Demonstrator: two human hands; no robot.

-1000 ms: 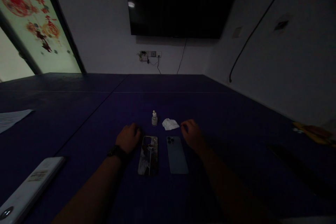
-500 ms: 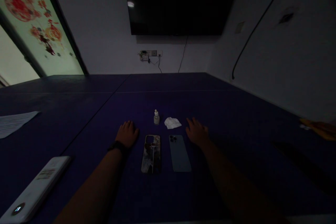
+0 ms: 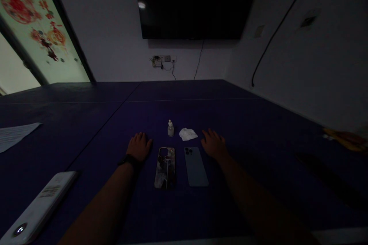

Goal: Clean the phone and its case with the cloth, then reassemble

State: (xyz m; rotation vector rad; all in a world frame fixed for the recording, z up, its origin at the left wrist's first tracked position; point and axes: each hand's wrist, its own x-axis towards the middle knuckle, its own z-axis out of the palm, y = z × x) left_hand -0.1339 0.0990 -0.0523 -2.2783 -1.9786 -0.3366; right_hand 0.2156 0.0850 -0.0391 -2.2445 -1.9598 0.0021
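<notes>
My left hand (image 3: 138, 146) lies flat on the dark blue tabletop (image 3: 169, 214), fingers stretched forward, holding nothing. Just right of it is a patterned phone case (image 3: 165, 168) with a camera cutout at its top. Beside the case lies a blue-grey smartphone (image 3: 196, 168), back up, its camera lenses at the upper left. My right hand (image 3: 213, 144) rests on the table at the phone's upper right, fingers apart and empty. Between the hands and a little farther off stand a small dropper bottle (image 3: 170, 128), upright with a white cap, and a crumpled white tissue (image 3: 188, 134).
A white elongated device (image 3: 40, 208) with a lit round display lies at lower left. A printed paper sheet (image 3: 15, 136) is at the far left. On the right are a dark long object (image 3: 324, 174) and an orange-yellow item (image 3: 346, 139). A large black screen (image 3: 198, 4) hangs ahead.
The view has shifted slightly. My right hand appears a little nearer the phone and tissue; my left hand and the objects on the table look unmoved.
</notes>
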